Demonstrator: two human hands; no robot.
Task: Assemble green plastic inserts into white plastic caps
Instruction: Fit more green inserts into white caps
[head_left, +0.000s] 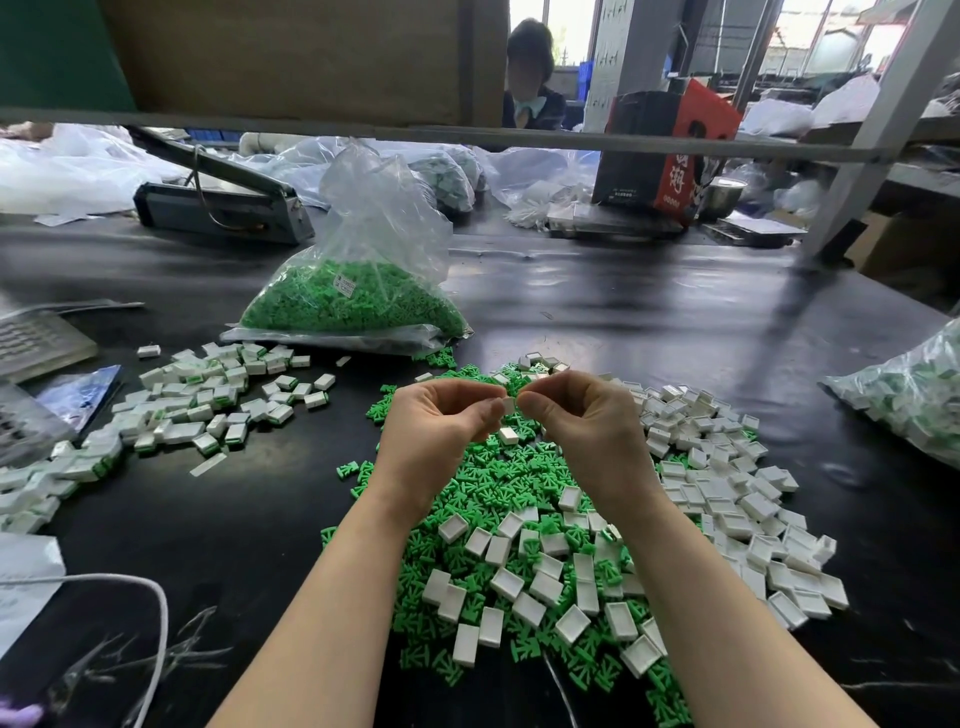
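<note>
Two hands together, pinching white cap.

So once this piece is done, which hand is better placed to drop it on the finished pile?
Left, probably. The finished pile lies on the left hand's side; the right hand sits nearer the empty caps.

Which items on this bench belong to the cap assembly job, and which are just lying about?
Job: left hand and right hand pinching one white cap; loose green inserts; empty white caps; finished pile; bag of inserts.

Lying about: heat sealer; red carton; white cable; metal bowl.
</note>
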